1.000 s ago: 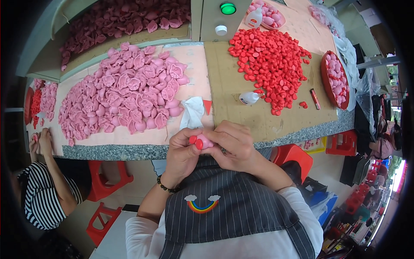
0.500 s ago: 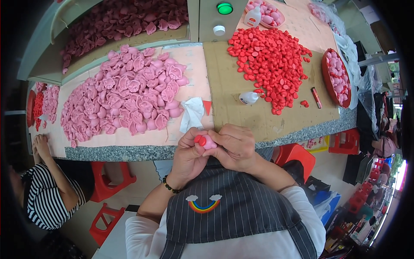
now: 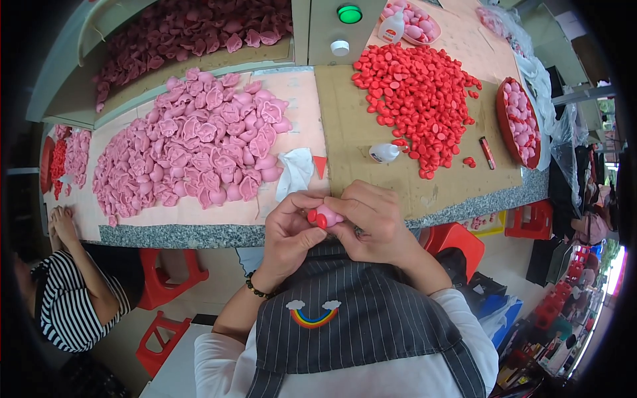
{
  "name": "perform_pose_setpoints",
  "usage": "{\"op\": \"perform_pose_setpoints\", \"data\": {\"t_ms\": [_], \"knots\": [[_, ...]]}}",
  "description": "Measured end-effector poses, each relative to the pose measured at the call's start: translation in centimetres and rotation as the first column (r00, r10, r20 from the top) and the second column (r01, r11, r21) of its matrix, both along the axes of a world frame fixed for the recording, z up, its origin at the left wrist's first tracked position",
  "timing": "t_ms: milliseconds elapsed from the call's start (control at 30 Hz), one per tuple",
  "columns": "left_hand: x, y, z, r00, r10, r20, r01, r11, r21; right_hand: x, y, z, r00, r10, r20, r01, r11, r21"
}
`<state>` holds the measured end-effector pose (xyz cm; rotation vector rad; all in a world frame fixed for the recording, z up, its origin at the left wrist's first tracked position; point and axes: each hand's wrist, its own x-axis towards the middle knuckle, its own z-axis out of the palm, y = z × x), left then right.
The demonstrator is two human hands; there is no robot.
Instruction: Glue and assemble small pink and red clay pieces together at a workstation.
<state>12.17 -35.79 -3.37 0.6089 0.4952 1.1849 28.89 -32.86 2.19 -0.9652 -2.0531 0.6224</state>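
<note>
Between the fingertips of both hands is a small rounded pink toy part [image 3: 329, 213] with two red pieces on its left and lower side. My left hand [image 3: 289, 229] pinches it from the left, thumb beside the lower red piece. My right hand [image 3: 371, 222] grips it from the right, its fingers covering part of the pink body. Both hands are just off the table's front edge, over my apron. Past them lie a crumpled white cloth [image 3: 296, 171] and, on its side, a small white squeeze bottle [image 3: 383, 153] touching the heap of red pieces [image 3: 424, 93].
A big heap of hollow pink parts [image 3: 199, 139] covers the left of the table. On the right are a red bowl [image 3: 535, 156] of pink-and-red parts and a slim red tube [image 3: 487, 152]. Another person's hands [image 3: 63, 225] rest at the far left edge. Red stools [image 3: 458, 245] stand below.
The toy part has been turned and shifted slightly right, so the red pieces now show lower and apart. My right hand's fingers have lifted a little and regripped.
</note>
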Motion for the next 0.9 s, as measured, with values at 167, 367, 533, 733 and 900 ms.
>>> {"op": "perform_pose_setpoints", "data": {"t_ms": [167, 367, 533, 733, 900], "knots": [[-0.4, 0.1, 0.0, 0.974, 0.077, -0.215, -0.038, 0.983, 0.179, -0.2, 0.1, 0.7, 0.992, 0.027, 0.121, -0.038, 0.995, 0.095], [-0.2, 0.2, -0.1, 0.915, -0.138, 0.378, 0.22, 0.959, -0.182, -0.6, -0.5, -1.3, 0.988, -0.053, -0.147, 0.044, 0.997, -0.064], [-0.5, -0.2, -0.4, 0.924, -0.187, 0.333, 0.265, 0.942, -0.207, -0.7, -0.8, -1.2, 0.988, -0.025, -0.154, 0.014, 0.997, -0.075], [-0.7, -0.4, -1.1, 0.966, -0.167, 0.195, 0.196, 0.971, -0.136, -0.8, -1.0, -1.9, 0.995, 0.019, -0.1, -0.014, 0.998, 0.053], [-0.5, -0.5, -0.1, 0.988, -0.144, 0.061, 0.151, 0.981, -0.126, -0.7, -0.6, -2.1, 0.993, 0.074, -0.087, -0.054, 0.975, 0.216]]}}
